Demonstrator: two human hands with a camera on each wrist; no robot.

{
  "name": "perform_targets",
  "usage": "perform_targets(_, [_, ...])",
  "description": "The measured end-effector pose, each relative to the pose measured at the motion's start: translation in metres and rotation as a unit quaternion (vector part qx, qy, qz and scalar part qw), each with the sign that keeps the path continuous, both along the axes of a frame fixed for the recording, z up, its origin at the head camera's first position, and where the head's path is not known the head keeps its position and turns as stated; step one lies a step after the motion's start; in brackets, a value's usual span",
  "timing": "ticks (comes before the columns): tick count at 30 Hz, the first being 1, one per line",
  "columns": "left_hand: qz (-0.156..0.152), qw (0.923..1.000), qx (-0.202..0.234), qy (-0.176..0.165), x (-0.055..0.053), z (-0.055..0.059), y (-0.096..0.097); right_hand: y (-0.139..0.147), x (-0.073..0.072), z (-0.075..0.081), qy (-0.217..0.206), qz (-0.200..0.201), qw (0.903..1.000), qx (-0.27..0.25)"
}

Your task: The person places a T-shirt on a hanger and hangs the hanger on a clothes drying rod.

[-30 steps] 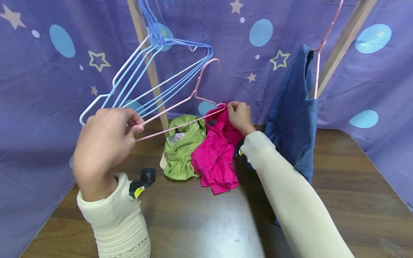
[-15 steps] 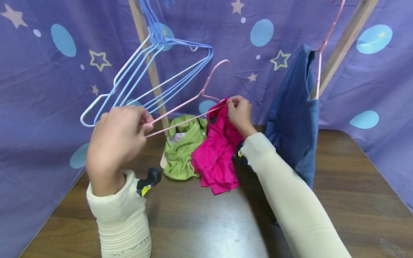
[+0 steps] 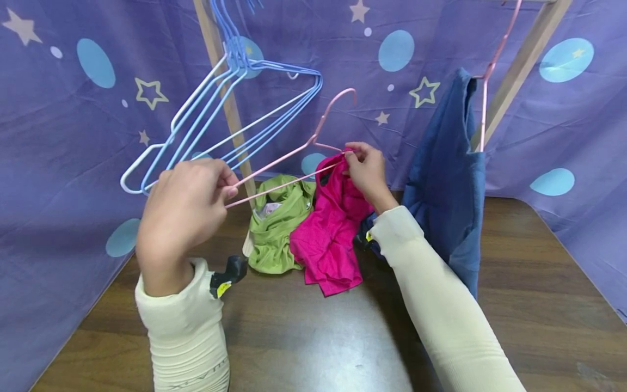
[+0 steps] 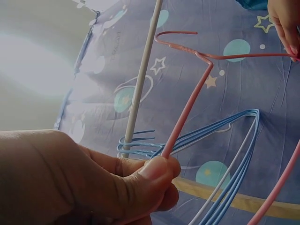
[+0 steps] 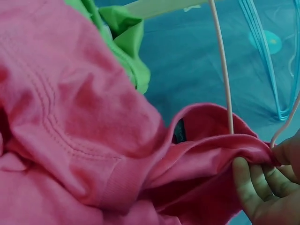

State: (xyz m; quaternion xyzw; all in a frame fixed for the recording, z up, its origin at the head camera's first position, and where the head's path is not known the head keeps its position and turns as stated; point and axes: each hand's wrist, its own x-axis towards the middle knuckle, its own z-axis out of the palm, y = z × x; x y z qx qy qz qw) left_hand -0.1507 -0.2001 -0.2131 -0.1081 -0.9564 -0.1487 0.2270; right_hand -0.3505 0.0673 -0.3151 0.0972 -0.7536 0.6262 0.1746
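My left hand [image 3: 188, 204] grips the left corner of a pink wire hanger [image 3: 274, 162] between thumb and fingers; the left wrist view shows the thumb [image 4: 154, 168] pressed on the wire. The hanger's right end enters the neck opening of a magenta shirt [image 3: 325, 239]. There my right hand [image 3: 367, 169] pinches the collar, fingers underneath it in the right wrist view. The hanger's lower bar [image 5: 225, 79] dips behind the collar edge, and its tip is hidden in cloth. Most of the shirt lies crumpled on the table, its neck pulled up.
A green garment [image 3: 279, 234] lies crumpled left of the shirt. Several blue and white hangers [image 3: 235, 54] hang at upper left, behind my left hand. Blue clothing [image 3: 443, 174] hangs from another pink hanger [image 3: 490, 68] at right, by my right forearm. Wooden posts [image 3: 524, 71] flank the table [image 3: 294, 348].
My left hand has moved right with the pink hanger, whose end has slid further into the shirt's neck. The right hand has risen slightly, lifting the collar.
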Motion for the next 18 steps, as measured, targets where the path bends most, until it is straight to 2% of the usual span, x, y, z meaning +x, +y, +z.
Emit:
perform_targets(5, [0.002, 1.0, 0.003, -0.004, 0.0, 0.001, 0.0, 0.009, 0.003, 0.002, 0.017, 0.031, 0.9993, -0.015])
perform_targets(8, [0.006, 1.0, 0.006, -0.003, 0.001, 0.001, 0.0, 0.016, 0.005, 0.003, 0.02, 0.058, 0.9981, 0.003])
perform_targets(10, [0.006, 1.0, 0.005, 0.001, 0.002, 0.001, 0.0, 0.021, 0.006, 0.003, 0.034, 0.067, 0.9966, 0.034])
perform_targets(13, [0.006, 1.0, 0.003, 0.005, 0.003, 0.001, -0.001, 0.026, 0.008, 0.0, 0.082, 0.05, 0.9904, 0.1])
perform_targets(16, [0.004, 1.0, 0.005, 0.001, 0.003, 0.002, 0.0, 0.029, 0.01, -0.004, 0.156, -0.01, 0.9743, 0.162])
perform_targets(18, [0.005, 1.0, 0.006, -0.001, 0.003, 0.001, 0.0, 0.031, 0.01, -0.008, 0.198, -0.041, 0.9633, 0.177])
